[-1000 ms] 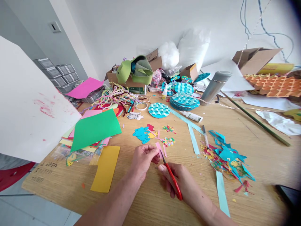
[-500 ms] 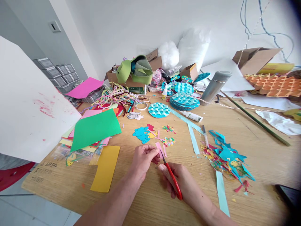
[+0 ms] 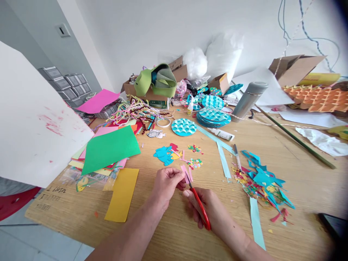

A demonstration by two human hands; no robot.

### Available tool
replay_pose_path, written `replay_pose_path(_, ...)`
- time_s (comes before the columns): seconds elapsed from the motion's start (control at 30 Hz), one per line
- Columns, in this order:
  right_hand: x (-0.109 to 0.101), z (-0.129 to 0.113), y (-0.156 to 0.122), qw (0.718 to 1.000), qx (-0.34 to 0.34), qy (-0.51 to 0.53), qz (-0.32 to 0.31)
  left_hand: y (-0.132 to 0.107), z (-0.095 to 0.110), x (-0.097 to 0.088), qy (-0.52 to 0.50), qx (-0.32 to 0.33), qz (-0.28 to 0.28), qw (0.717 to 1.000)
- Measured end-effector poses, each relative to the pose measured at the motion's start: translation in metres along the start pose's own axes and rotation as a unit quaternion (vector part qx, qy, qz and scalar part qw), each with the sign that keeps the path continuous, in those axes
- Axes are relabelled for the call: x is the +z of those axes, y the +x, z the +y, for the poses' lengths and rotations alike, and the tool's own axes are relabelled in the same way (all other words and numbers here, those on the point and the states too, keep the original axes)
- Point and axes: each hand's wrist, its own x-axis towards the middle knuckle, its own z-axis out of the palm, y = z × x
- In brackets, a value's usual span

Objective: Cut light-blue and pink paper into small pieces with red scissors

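My left hand (image 3: 166, 185) pinches a small pink paper strip (image 3: 184, 170) just above the wooden table (image 3: 299, 181). My right hand (image 3: 209, 210) is closed round red-handled scissors (image 3: 199, 207), whose blades meet the strip near my left fingertips. Just beyond lie a blue paper fish (image 3: 164, 154) and small piles of coloured paper bits (image 3: 195, 163).
A green sheet (image 3: 110, 148) tops a paper stack at left, with a yellow sheet (image 3: 122, 194) nearer. Blue scalloped discs (image 3: 213, 116), a glue tube (image 3: 223, 135), a grey flask (image 3: 248, 99), a pen (image 3: 237, 156) and cardboard boxes stand behind. Paper scraps (image 3: 262, 183) lie at right. A white board (image 3: 32, 123) leans at left.
Almost nothing differs; my left hand and the pink strip have shifted very slightly against the scissor blades.
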Motion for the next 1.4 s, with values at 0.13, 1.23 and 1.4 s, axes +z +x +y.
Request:
replay_pose_path(0.13, 0.0004, 0.0020, -0.0012, 1.000, -0.007, -0.002, 0.003, 0.0012, -0.0010, -0.0006, -0.008, -0.004, 0.009, 1.000)
replay_pose_path(1.23, -0.0018, 0.0019, -0.0002, 1.000, -0.012, -0.012, -0.009, 0.0021, -0.0016, -0.0006, 0.005, -0.012, -0.009, 1.000)
replay_pose_path(1.4, -0.0019, 0.0023, 0.0001, 1.000, -0.008, -0.011, -0.015, 0.0011, -0.0025, -0.0006, 0.009, -0.008, -0.012, 1.000)
